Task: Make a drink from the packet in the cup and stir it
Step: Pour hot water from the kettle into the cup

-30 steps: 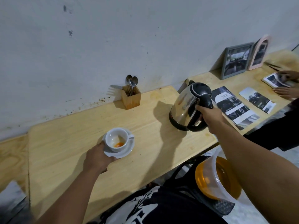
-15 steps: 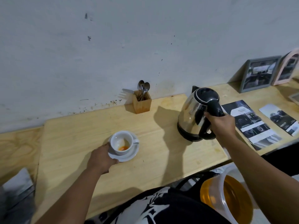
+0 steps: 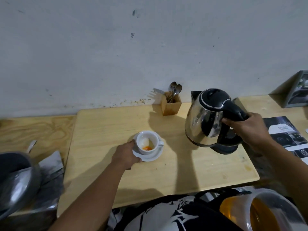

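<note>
Here, left hand (image 3: 125,155) grip pinching round white saucer (image 3: 150,156) (orange powder in cup (image 3: 147,145)); right hand (image 3: 246,129) grip clasping shiny steel kettle (image 3: 202,124).

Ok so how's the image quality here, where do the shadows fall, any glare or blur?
Head view: dim, soft light; the kettle and cup throw broad shadows across the table toward the camera; the kettle's steel body shows streaky reflections; the grey pot at the left edge is smeared, and the wide lens bends the table edges.

Kettle (image 3: 204,120) in right hand (image 3: 245,129)
</note>
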